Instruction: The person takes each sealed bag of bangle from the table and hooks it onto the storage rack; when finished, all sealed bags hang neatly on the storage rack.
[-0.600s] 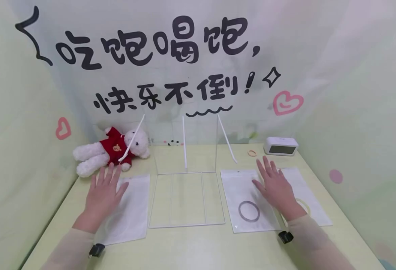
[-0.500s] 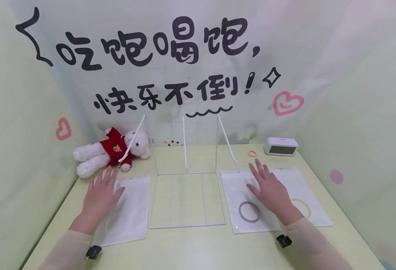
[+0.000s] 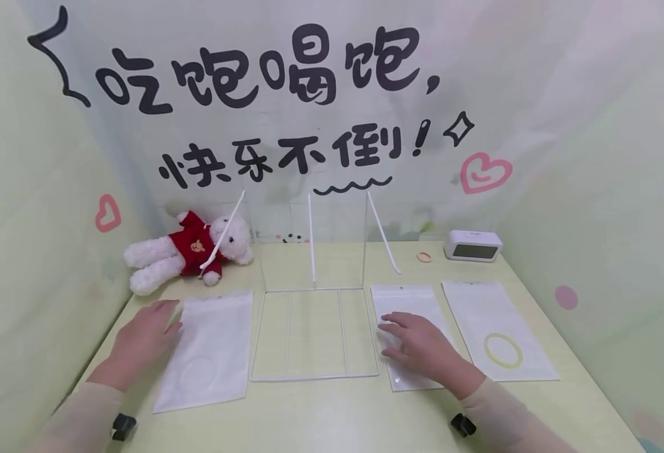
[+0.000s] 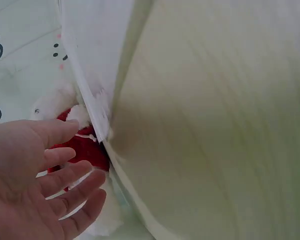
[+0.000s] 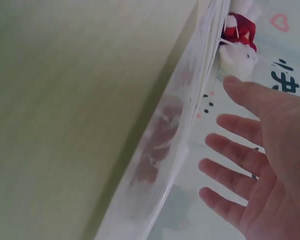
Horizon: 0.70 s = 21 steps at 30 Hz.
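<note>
My left hand [image 3: 142, 340] hovers at the left edge of a white flat pouch [image 3: 219, 333] with a faint pale ring showing on it. Loosely bent fingers [image 4: 82, 192] hold nothing in the left wrist view. Over a second white pouch [image 3: 408, 299] reaches my right hand [image 3: 425, 349], hiding the grey ring there. In the right wrist view its fingers [image 5: 235, 150] are spread beside the pouch [image 5: 160, 145], gripping nothing. A third white pouch [image 3: 479, 308] bearing a yellow ring [image 3: 503, 350] lies to the right.
Between the pouches stands a white wire rack [image 3: 315, 379] with upward-slanting prongs. A plush bear [image 3: 190, 251] in red lies at back left. At back right are a white digital clock [image 3: 473, 246] and a small tan ring [image 3: 424, 257]. Printed cloth walls enclose the table.
Both hands have come nearer to me and drawn to the left. The right hand now covers the grey ring and has uncovered the yellow one. The pouches and rack have stayed put.
</note>
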Tool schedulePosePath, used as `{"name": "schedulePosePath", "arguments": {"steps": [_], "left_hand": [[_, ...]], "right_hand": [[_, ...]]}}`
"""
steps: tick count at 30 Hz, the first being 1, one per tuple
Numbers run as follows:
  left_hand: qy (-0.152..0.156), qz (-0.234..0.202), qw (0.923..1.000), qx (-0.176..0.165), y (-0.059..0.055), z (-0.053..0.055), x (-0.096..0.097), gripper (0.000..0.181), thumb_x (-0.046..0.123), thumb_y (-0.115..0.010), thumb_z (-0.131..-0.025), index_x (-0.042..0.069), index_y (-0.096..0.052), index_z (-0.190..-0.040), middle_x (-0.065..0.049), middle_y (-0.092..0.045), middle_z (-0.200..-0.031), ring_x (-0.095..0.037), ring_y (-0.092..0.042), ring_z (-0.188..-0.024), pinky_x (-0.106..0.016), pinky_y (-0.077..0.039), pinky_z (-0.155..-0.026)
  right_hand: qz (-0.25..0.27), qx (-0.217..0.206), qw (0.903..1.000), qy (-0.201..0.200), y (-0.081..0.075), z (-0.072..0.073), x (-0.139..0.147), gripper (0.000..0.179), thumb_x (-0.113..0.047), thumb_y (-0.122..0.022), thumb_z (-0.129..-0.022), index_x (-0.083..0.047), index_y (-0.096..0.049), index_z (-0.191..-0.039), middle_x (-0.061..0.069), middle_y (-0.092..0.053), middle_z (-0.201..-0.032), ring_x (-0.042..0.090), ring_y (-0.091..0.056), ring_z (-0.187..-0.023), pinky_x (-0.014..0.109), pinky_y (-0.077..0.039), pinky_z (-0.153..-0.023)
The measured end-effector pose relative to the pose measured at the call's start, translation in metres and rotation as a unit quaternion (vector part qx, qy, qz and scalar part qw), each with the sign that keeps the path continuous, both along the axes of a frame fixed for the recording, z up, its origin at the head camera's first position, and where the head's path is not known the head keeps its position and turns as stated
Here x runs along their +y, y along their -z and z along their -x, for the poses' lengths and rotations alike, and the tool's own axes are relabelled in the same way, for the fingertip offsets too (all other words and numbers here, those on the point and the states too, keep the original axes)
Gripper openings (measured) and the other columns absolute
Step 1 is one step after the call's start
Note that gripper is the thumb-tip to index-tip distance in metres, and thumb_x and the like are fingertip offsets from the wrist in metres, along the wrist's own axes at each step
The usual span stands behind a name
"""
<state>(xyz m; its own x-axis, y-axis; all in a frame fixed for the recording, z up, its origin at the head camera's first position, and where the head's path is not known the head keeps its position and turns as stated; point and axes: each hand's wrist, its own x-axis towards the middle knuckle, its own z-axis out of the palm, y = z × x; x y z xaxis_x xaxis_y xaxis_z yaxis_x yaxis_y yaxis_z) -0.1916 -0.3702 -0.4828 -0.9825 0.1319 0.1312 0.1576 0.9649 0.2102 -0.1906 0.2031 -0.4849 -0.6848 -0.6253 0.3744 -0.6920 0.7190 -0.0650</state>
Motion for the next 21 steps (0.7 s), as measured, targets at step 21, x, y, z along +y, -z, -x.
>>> {"name": "schedulePosePath", "arguments": {"steps": [21], "left_hand": [[0.043, -0.096, 0.9927, -0.06, 0.016, 0.052, -0.024, 0.048, 0.017, -0.068, -0.099, -0.008, -0.057, -0.139, -0.029, -0.059, -0.132, -0.029, -0.062, -0.094, -0.047, -0.054, -0.082]], "right_hand": [[-0.056, -0.054, 0.9958, -0.049, 0.008, -0.012, -0.01, 0.049, -0.045, -0.084, -0.081, -0.013, -0.076, -0.117, 0.006, -0.07, -0.13, 0.031, -0.059, -0.133, 0.068, -0.037, -0.116]]}}
